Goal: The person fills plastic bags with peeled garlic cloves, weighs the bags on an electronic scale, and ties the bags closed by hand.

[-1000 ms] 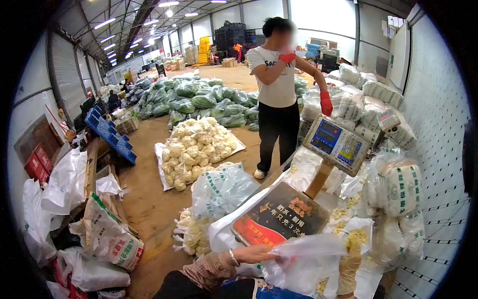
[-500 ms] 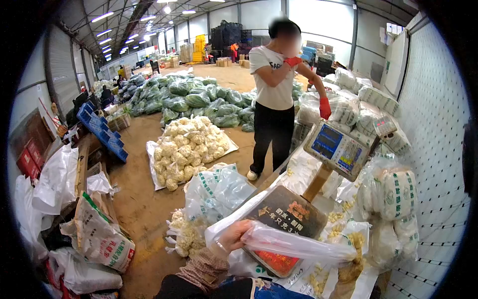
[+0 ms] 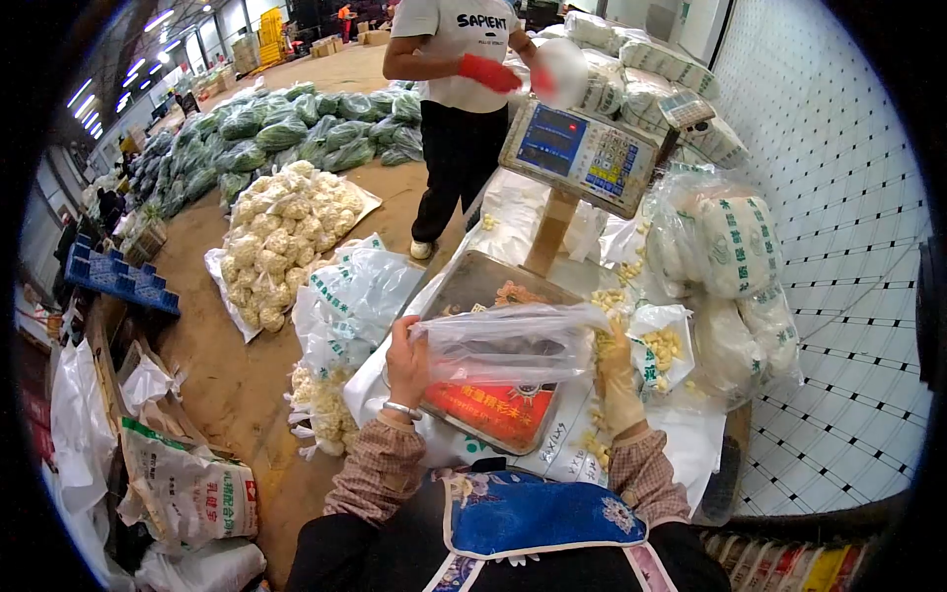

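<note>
A clear plastic bag (image 3: 508,345) is stretched level between my two hands, above the platform of a weighing scale (image 3: 493,405). My left hand (image 3: 406,363), bare with a bracelet at the wrist, is closed on the bag's left end. My right hand (image 3: 619,380), in a thin tan glove, grips the other end. Small pale yellow pieces lie beside the right hand, some inside an open white bag (image 3: 663,345). Behind the platform, the scale's display and keypad (image 3: 577,153) stand on a post.
Across the bench, a co-worker (image 3: 459,59) in red gloves handles a blurred white thing. Filled plastic packs (image 3: 735,242) are stacked at right. On the floor at left are a heap of pale bagged produce (image 3: 276,237), green bagged vegetables (image 3: 256,128) and a printed sack (image 3: 187,483).
My view has tilted down and turned. The bag has come nearer my front and is now held level by both hands. The co-worker's hands have come together around something white.
</note>
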{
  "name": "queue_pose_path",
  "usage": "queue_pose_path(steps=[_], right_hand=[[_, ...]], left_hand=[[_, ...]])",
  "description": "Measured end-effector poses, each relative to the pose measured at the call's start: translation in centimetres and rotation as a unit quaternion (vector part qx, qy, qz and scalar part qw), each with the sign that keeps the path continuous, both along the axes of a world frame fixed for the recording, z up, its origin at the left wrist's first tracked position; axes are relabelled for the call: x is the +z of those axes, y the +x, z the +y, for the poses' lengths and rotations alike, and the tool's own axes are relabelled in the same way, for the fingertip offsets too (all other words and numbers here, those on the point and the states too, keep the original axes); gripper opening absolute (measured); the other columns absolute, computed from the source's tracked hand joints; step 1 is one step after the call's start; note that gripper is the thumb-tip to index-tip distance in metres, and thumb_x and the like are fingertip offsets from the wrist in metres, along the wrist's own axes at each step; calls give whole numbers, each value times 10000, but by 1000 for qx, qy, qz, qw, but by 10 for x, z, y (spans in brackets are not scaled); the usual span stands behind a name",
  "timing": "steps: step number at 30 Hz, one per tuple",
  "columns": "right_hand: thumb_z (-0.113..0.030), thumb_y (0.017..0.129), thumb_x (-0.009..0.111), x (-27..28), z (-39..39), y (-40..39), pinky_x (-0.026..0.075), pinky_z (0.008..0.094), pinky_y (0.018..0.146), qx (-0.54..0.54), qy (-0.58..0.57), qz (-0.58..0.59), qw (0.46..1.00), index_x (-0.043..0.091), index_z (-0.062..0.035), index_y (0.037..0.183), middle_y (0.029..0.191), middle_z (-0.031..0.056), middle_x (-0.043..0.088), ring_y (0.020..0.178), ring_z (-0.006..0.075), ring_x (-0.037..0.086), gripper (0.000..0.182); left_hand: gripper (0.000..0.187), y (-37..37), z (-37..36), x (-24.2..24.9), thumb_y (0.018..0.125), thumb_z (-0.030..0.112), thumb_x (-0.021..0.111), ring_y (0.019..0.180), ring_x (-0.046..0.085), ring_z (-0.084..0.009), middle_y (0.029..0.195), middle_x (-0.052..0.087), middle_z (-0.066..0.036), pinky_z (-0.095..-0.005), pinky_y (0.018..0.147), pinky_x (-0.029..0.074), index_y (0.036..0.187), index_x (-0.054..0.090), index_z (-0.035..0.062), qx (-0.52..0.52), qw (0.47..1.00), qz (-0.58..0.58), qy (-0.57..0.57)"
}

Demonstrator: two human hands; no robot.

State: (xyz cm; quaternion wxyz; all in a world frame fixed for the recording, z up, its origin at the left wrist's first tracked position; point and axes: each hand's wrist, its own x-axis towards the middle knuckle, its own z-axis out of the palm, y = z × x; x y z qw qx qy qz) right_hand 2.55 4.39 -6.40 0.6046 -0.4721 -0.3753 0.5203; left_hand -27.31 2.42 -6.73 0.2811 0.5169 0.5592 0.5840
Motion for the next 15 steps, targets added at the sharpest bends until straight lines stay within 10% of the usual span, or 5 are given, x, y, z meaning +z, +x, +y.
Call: queue_pose_path(steps=[4, 10, 12, 15], right_hand=[[-110, 835, 473, -7, 2, -7, 428, 238, 588, 23, -1, -236, 972, 532, -27, 926, 817, 47, 577, 709, 117, 528, 137], [-145, 799, 562, -28, -3, 1, 455, 253, 637, 58, -136, -99, 984, 261, 15, 1280, 927, 100, 582, 758, 169, 552, 589], [-155, 771, 590, -2, -13, 1, 442, 325, 768, -103, 213, -586, 775, 318, 14, 1251, 1016, 149, 562, 902, 243, 547, 577], [-141, 759, 587, 82, -36, -16, 389, 376, 859, -62, 314, -552, 770, 392, 7, 1192, 1066, 160, 537, 994, 290, 508, 498]], left_hand=[[417, 15, -3, 12, 690, 134, 642, 943, 482, -341, 1014, 507, -182, -386, 811, 393, 1054, 480, 11, 107, 940, 310, 93], [347, 58, -10, -27, 704, 159, 600, 1002, 457, -327, 1075, 498, -149, -421, 858, 359, 1029, 523, 64, -304, 866, 396, 28], [341, 63, -15, -39, 720, 198, 587, 1038, 434, -333, 1112, 483, -148, -450, 869, 341, 1037, 528, 86, -269, 852, 448, 43], [330, 66, -14, -44, 736, 254, 580, 1116, 364, -356, 1169, 452, -152, -499, 902, 290, 1042, 543, 136, -256, 838, 480, 32]])
